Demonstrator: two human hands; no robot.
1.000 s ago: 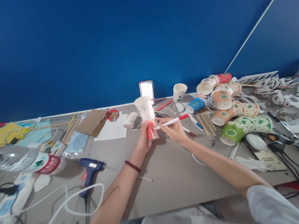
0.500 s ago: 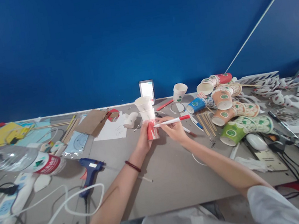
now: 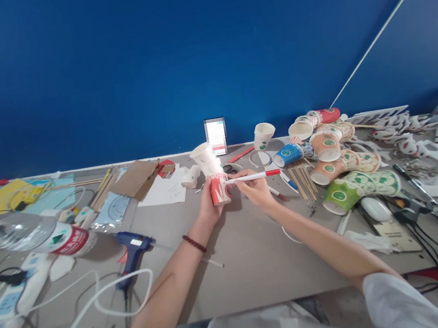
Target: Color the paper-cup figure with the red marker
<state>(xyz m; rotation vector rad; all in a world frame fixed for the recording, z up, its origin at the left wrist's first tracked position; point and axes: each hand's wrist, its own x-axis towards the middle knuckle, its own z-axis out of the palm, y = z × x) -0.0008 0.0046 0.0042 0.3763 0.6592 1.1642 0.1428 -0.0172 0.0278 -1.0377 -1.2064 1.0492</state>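
My left hand (image 3: pixel 208 204) is wrapped round the left side of a red and white paper cup (image 3: pixel 220 190), which rises into a stack of white paper cups (image 3: pixel 202 154) tilted up and to the left. In my right hand (image 3: pixel 255 189) is a white marker (image 3: pixel 257 175) with a red end, pinched between the fingers. Its tip meets, or is very close to, the red cup's right side; actual contact is too small to make out. Behind the cups, a pair of scissors (image 3: pixel 233 168) lies partly hidden.
At left are a blue glue gun (image 3: pixel 133 252), a large plastic bottle (image 3: pixel 25 230), a power strip (image 3: pixel 18 301) and a white cable. A single white cup (image 3: pixel 264 134) stands at the back. Several patterned cups (image 3: pixel 330 171) and wooden sticks (image 3: pixel 302 179) lie to the right.
The cup stack has tipped and turned slightly to the left in my left hand. My right hand and the marker have shifted a little along the cup.
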